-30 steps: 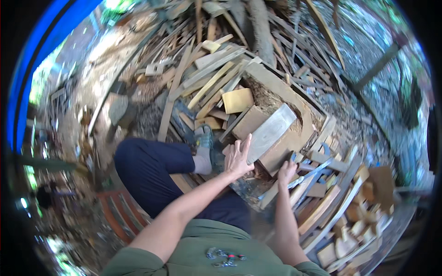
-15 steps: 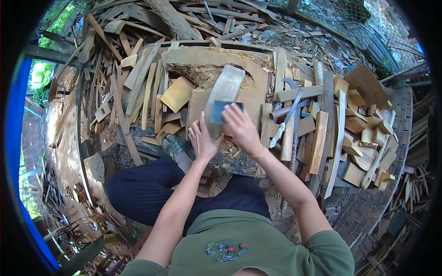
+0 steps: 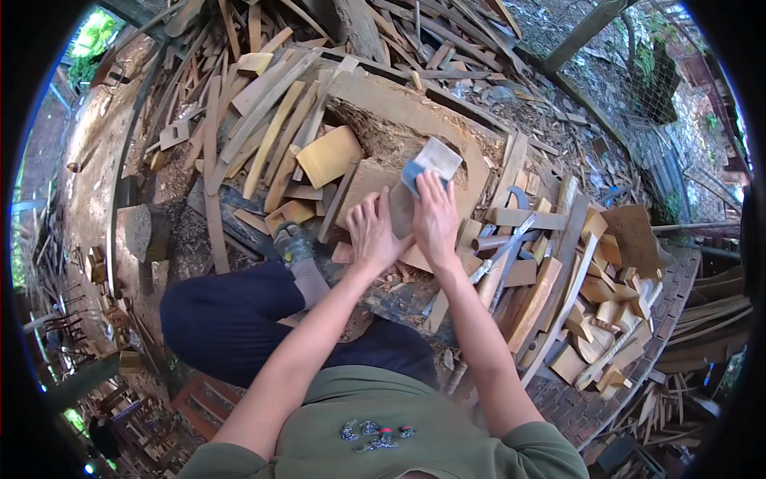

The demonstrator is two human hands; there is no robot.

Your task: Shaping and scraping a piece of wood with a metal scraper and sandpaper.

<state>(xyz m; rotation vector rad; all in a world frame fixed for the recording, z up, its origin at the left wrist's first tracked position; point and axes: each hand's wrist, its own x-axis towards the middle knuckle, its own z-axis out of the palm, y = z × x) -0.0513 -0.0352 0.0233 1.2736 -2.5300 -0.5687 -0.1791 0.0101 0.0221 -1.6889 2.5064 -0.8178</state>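
Pressing forward, my right hand [image 3: 435, 217] had carried the blue pad [image 3: 412, 176] farther up the grey board [image 3: 401, 209] than it sat half a second earlier, when it lay nearer the board's middle. A second earlier that hand was off to the right, beside the tools, and away from the board. For the work in hand, I judged this meant the pad had got to the far stretch of the surface, leaving the pale far end showing just beyond it.

My right grip was clamped on the pad, fingers together along its near side. My left hand [image 3: 375, 233] was braced at the board's near left edge, fingers somewhat apart and thumb reaching toward my right hand; I could not tell whether that grip was closed on the wood or only leaning on it.

The board lay tilted away to the right on the brown bench [image 3: 383, 97], its far end by a ragged hollow [image 3: 375, 126], with a yellow block [image 3: 329, 156] to its left.

As for writing, I could read none on the board or the pad. My green shirt [image 3: 367, 399] bore a shiny chest ornament [image 3: 379, 435], but I made out no words in it.
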